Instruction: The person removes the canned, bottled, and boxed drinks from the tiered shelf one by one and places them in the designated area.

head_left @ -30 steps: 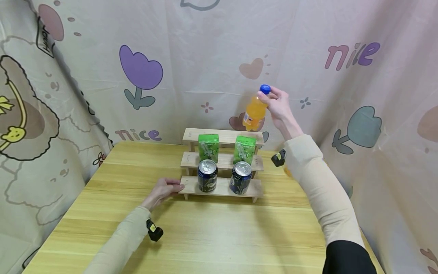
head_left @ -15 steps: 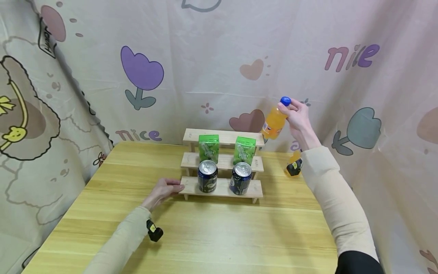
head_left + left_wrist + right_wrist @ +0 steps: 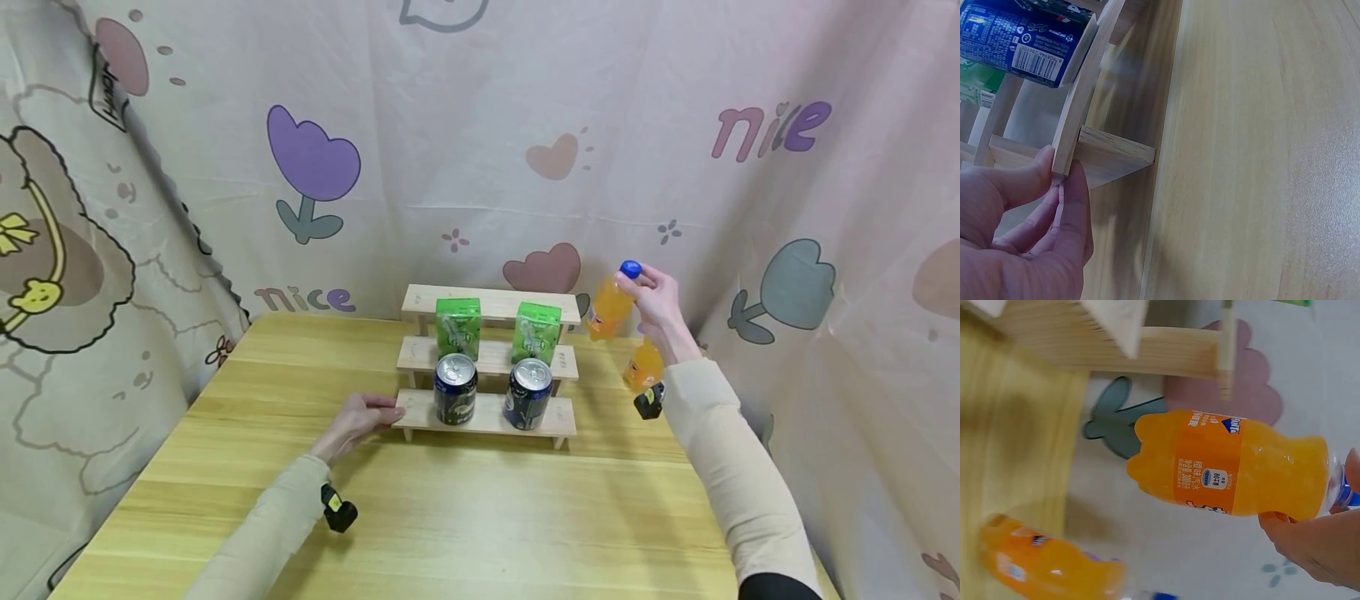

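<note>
Left hand (image 3: 360,423): arm extended over the desk (image 3: 480,525) from its front left; thumb above, fingers below, pinching the left end of the bottom board.

Right hand (image 3: 657,304): arm raised, reaching toward the desk's back right corner; fingers gripping an orange bottle (image 3: 609,310) around its neck, just below the cap. Bottle tilted, held in the air just beside the stand's right end.

Stand (image 3: 491,300): pale, smooth wood, three stepped boards on short legs, near the desk's back edge. Desk top wood-grained, yellowish.

On the bottom board: two dark blue cylindrical metal cans, left can (image 3: 455,392) and right can (image 3: 528,396), silver tops up. On the middle board: two upright green rectangular cartons, left carton (image 3: 458,325) and right carton (image 3: 536,331).

Second bottle (image 3: 643,365): ribbed, clear, blue-capped, standing near the desk's back right corner. Both bottles contain orange liquid.
</note>
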Demonstrator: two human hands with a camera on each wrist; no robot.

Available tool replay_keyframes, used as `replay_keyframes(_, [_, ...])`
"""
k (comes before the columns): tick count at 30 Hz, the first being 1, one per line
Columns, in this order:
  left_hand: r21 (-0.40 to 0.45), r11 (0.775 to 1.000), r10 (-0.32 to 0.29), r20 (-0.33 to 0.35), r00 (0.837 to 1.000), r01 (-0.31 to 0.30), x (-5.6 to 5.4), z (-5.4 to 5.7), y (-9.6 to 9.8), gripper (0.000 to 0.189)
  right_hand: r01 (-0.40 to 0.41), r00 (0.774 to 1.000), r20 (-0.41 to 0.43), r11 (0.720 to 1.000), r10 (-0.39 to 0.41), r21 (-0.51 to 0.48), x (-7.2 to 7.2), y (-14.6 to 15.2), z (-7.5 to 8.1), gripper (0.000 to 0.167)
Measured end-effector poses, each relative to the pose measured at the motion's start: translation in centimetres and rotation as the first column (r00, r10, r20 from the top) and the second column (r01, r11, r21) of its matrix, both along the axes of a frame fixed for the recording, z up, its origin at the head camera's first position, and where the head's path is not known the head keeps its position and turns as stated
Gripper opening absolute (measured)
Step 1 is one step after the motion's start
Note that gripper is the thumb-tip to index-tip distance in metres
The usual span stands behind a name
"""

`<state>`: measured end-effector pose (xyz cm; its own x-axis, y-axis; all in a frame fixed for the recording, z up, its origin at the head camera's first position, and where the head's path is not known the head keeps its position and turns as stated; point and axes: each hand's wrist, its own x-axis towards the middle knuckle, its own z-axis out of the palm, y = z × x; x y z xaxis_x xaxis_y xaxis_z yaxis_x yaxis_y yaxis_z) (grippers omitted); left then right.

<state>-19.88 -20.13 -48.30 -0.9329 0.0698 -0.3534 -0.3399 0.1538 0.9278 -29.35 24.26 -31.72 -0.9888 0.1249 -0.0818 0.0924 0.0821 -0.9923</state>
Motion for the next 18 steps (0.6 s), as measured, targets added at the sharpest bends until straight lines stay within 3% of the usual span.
replay_keyframes(4, [0.003,1.0,-0.001,0.0,1.0,0.001,-0.1,-0.1,-0.1,0.046,0.004,1.0,-0.021,1.0,-0.004,-0.008,0.0,0.3,-1.9,0.016])
replay_keyframes(11, [0.016,1.0,-0.002,-0.006,1.0,0.002,0.1,0.0,0.1,0.044,0.052,0.998,0.017,0.997,-0.053,0.059,-0.3,0.8,-4.8,0.053])
replay_keyframes(18, [0.048,0.999,0.009,0.011,1.0,-0.009,0.0,0.0,0.0,0.046,0.072,0.997,0.031,0.994,-0.074,0.084,-0.3,1.1,-6.9,0.057])
